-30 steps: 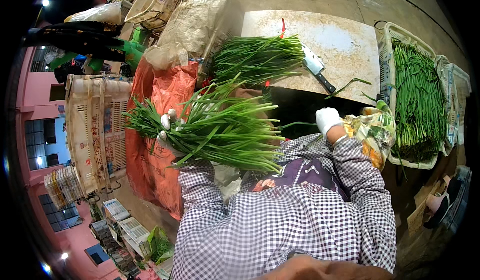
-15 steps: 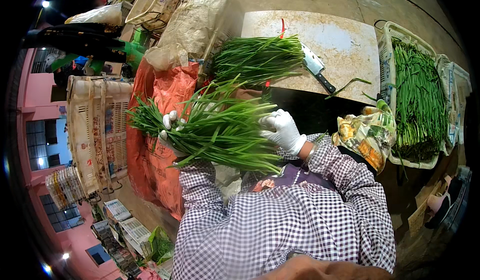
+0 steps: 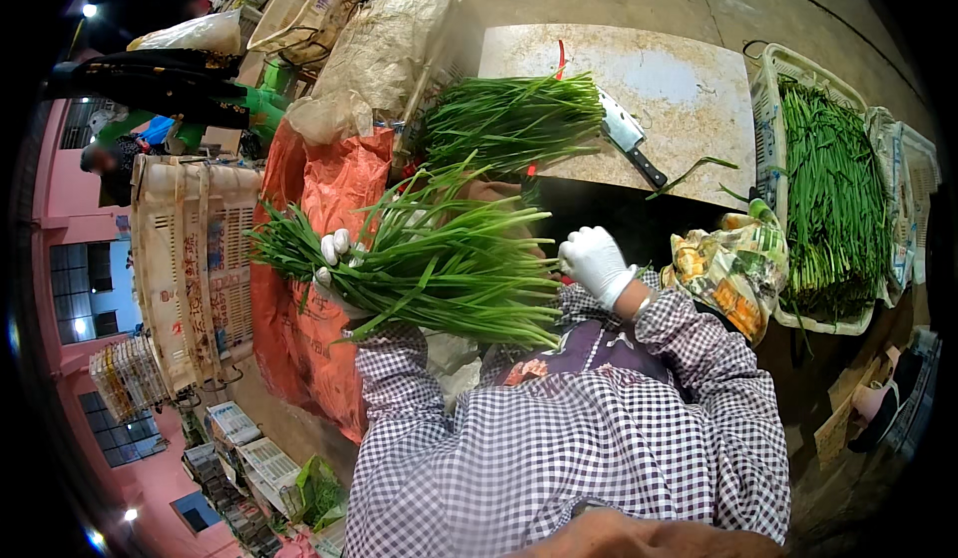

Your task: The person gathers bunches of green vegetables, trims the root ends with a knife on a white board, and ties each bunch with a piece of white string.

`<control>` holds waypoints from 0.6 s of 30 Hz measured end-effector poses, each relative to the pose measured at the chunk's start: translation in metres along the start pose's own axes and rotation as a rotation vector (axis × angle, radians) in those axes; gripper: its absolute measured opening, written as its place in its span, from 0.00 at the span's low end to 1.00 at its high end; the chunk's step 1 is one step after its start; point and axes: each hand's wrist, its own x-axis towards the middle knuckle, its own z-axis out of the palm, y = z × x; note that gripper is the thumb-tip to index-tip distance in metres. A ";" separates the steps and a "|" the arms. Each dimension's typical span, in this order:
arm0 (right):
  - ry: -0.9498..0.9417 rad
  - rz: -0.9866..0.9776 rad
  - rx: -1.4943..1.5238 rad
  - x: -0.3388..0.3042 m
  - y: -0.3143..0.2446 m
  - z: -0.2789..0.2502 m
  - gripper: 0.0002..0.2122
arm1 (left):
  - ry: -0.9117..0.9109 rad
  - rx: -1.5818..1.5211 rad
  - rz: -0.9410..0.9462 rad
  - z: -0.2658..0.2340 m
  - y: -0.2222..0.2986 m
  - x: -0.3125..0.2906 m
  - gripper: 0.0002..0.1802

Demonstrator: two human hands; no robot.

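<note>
My left hand (image 3: 337, 249), in a white glove, is closed round a loose bunch of long green garlic chives (image 3: 464, 269). The bunch lies sideways before me, its leaves fanning out to the right. Just off the right-hand ends of those leaves is my gloved right hand (image 3: 596, 264), fingers curled in; whether anything is inside them is hidden. Beyond the bunch, a tidier bundle of chives (image 3: 524, 114) rests on the left part of a stained white board (image 3: 689, 89). A cleaver (image 3: 629, 134) with a black handle lies beside that bundle, with a red strip (image 3: 561, 59) near it.
At the right, a white crate (image 3: 773, 89) is packed with chives. A patterned bag (image 3: 728, 269) sits between it and me. An orange-red sack (image 3: 309, 348) hangs at my left, near pale plastic crates (image 3: 195, 259). Another person (image 3: 160, 99) is at the far left.
My right hand has drawn back to the right, away from the leaf ends, and its fingers have curled in. My left hand keeps its hold on the bunch, nearly still.
</note>
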 end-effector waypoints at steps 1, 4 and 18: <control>-0.069 0.055 -0.038 -0.011 0.024 0.013 0.06 | -0.001 -0.009 -0.002 0.000 0.001 0.000 0.14; -0.454 0.351 -0.321 -0.040 0.072 0.039 0.06 | 0.048 -0.019 0.033 0.009 -0.003 -0.002 0.14; 0.056 0.172 0.944 0.023 -0.006 0.041 0.16 | 0.059 -0.048 0.036 0.005 -0.008 -0.002 0.14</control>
